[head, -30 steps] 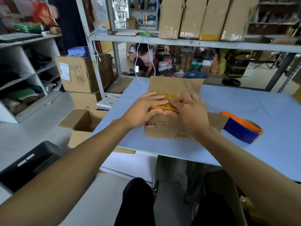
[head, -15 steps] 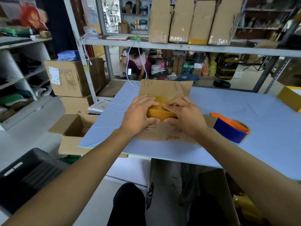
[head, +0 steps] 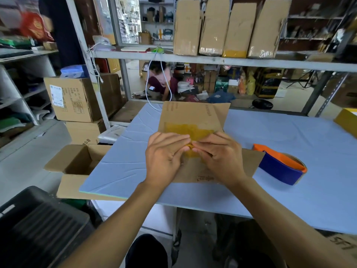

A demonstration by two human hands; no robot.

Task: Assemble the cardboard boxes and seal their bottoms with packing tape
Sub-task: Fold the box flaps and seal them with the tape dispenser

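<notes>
Left hand (head: 164, 157) and right hand (head: 220, 159), fingers flat, fingertips together, pressing yellow tape (head: 189, 130) onto box (head: 193, 115); dispenser (head: 280, 167) right, on table (head: 289, 136).

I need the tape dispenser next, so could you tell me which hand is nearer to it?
Right. The right hand presses the box beside the tape dispenser; the left hand lies beyond it, farther away.

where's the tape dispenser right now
In the head view the blue and orange tape dispenser lies on the light blue table, to the right of the cardboard box and apart from the right hand.
</notes>
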